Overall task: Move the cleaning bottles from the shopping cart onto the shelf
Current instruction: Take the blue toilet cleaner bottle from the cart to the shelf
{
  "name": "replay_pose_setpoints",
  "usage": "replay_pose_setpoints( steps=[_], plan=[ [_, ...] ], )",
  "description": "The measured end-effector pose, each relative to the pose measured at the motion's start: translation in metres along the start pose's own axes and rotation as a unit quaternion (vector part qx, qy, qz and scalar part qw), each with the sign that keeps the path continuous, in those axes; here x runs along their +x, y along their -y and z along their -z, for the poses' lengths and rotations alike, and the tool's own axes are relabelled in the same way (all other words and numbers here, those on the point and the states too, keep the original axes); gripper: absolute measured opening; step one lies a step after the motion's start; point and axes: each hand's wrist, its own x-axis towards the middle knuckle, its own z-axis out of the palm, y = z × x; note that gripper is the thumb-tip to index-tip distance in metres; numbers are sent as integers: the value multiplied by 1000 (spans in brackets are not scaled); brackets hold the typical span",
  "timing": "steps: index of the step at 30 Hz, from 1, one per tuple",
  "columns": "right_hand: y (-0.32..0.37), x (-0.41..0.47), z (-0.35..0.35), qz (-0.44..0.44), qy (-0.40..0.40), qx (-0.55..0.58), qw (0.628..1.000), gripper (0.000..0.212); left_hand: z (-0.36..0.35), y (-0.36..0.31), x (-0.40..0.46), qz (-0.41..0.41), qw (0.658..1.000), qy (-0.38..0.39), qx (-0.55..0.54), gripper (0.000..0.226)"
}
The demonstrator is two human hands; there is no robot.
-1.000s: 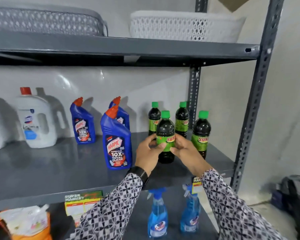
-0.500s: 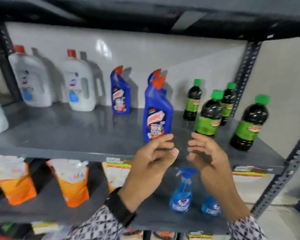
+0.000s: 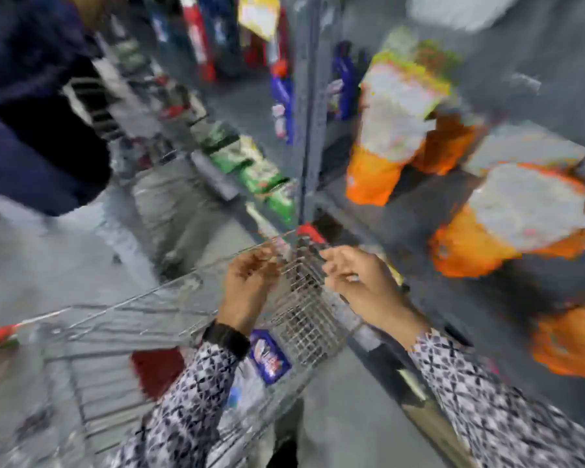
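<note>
— Listing item one, hands: where, and holding what?
— Left hand (image 3: 250,282) and right hand (image 3: 355,282) hover over the far corner of the shopping cart (image 3: 169,319), fingers loosely curled, half open, nothing in either. View heavily blurred.

— Item two, stock to move?
— One bottle (image 3: 267,363) with a blue label lies low in the cart, against its right wall, just under the left wrist. Others cannot be told through the blur.

— Handling note?
— Likely step: reaching in for that bottle. Best to grip the body, lift clear of the wire rim, keep it upright.

— Item three, surroundings?
— Grey metal shelf (image 3: 402,197) at right, orange-and-white pouches (image 3: 507,231) near its front edge; green packs (image 3: 250,170) lower left; grey floor; another person (image 3: 31,96) in dark blue at upper left.
</note>
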Motion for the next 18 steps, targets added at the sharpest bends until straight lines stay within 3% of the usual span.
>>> replay_pose_setpoints(
  steps=[5,7,9,11,12,14,16,18],
  plan=[
    [-85,89,-134,-105,146,-78,980,41,94,132,67,197,974,-103,38,8],
    [-129,112,-178,-141,195,-128,962,30,114,194,85,279,949,-108,95,30],
    [-170,127,-212,-195,247,-137,939,19,123,248,97,342,926,-79,143,35],
    [-206,137,-239,-228,281,-185,914,17,122,291,105,389,908,-52,148,48],
    [-221,140,-248,-239,285,-202,906,27,122,308,106,405,903,-48,131,52],
    [-245,145,-265,-262,286,-204,899,39,121,337,110,431,896,-63,89,43],
    [-262,149,-280,-274,289,-215,891,27,122,360,111,451,886,-85,66,38],
    [-274,149,-293,-300,288,-208,885,35,123,375,107,455,882,-97,75,41]
  ],
)
